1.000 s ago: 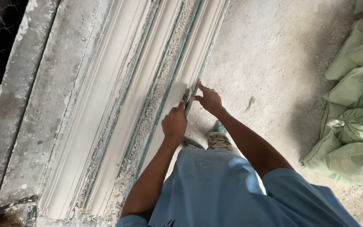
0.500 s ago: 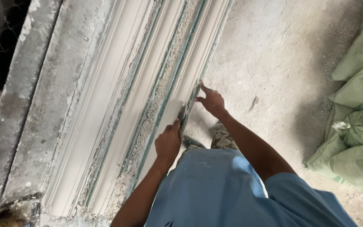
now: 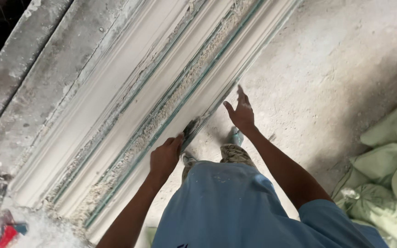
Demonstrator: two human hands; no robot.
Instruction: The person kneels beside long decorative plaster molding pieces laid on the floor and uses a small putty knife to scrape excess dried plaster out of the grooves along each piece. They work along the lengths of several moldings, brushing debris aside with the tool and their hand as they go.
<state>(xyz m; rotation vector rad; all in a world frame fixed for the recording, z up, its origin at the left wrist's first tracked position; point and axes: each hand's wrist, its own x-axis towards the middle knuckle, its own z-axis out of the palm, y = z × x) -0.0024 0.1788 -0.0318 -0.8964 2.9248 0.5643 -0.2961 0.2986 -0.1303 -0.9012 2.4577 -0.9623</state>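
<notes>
A long white plaster moulding (image 3: 129,119) lies in a mould with green edges, running from lower left to upper right. My left hand (image 3: 165,156) grips a small dark scraper tool (image 3: 190,131) and presses it against the moulding's near edge. My right hand (image 3: 241,112) rests with fingers apart on that same edge, just beyond the tool. Crumbly plaster residue lines the grooves beside both hands.
A grey concrete bench (image 3: 28,87) runs alongside the mould on the left. Pale green sacks (image 3: 387,174) are piled at the right on the dusty floor (image 3: 336,69). My foot (image 3: 235,138) stands near the mould. Coloured scraps (image 3: 1,229) lie at the lower left.
My left hand has slid the scraper back along the moulding edge toward me, and my right hand followed it along the edge.
</notes>
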